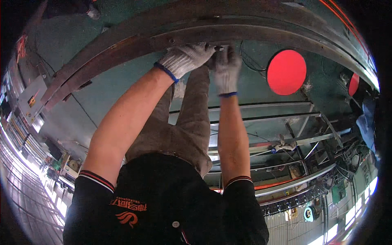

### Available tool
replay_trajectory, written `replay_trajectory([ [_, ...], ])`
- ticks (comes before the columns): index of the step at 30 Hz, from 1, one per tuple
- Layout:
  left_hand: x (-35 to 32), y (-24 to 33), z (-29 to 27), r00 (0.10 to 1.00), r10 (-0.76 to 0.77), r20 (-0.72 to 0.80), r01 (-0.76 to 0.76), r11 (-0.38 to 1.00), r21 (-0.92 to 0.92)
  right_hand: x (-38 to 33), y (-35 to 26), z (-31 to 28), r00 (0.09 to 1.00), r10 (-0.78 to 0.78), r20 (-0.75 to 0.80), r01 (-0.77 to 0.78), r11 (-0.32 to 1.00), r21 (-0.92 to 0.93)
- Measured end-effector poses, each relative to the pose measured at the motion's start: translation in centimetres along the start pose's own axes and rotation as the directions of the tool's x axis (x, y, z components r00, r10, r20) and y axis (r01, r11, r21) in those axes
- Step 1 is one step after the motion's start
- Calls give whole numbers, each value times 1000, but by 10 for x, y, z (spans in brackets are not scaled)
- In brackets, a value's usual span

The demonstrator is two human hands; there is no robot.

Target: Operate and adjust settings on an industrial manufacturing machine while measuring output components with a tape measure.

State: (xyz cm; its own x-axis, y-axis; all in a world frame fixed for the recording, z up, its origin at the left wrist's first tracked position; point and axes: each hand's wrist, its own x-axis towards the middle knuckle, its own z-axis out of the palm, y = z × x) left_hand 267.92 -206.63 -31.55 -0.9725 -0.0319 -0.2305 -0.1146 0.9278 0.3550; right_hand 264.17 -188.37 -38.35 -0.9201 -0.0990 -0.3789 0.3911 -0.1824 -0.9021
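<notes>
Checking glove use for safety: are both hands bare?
No, the left hand and the right hand both wear white knit gloves with blue cuffs while working at the curved metal rail.

A green painted floor [122,87] fills the scene, crossed by a long, curved, rusty steel beam [122,45] lying directly on it. Two round red discs [286,72] sit flat on the green surface (one near, one at the edge) — a thin dark cable [83,111] trails nearby.
</notes>
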Motion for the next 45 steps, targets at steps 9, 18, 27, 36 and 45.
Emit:
replay_trajectory([
  [9, -2, 6, -26, 956, -264, 128, 285, 939, -192, 15, -68, -4, 978, 155, -142, -135, 980, 144],
  [18, -1, 7, -32, 964, -196, 182, 233, 949, -210, 8, -59, 10, 983, 161, -89, -156, 986, 57],
  [27, -5, 7, -23, 984, -179, 9, 176, 956, -237, 0, -31, 9, 986, 123, 113, -94, 968, -232],
  [36, -4, 12, -44, 963, -220, 157, 252, 942, -222, -6, -65, 27, 994, 8, 110, 29, 944, -327],
  [45, -8, 6, -47, 938, -267, 220, 316, 919, -236, 11, -55, 3, 996, -25, -87, 24, 1000, -17],
])
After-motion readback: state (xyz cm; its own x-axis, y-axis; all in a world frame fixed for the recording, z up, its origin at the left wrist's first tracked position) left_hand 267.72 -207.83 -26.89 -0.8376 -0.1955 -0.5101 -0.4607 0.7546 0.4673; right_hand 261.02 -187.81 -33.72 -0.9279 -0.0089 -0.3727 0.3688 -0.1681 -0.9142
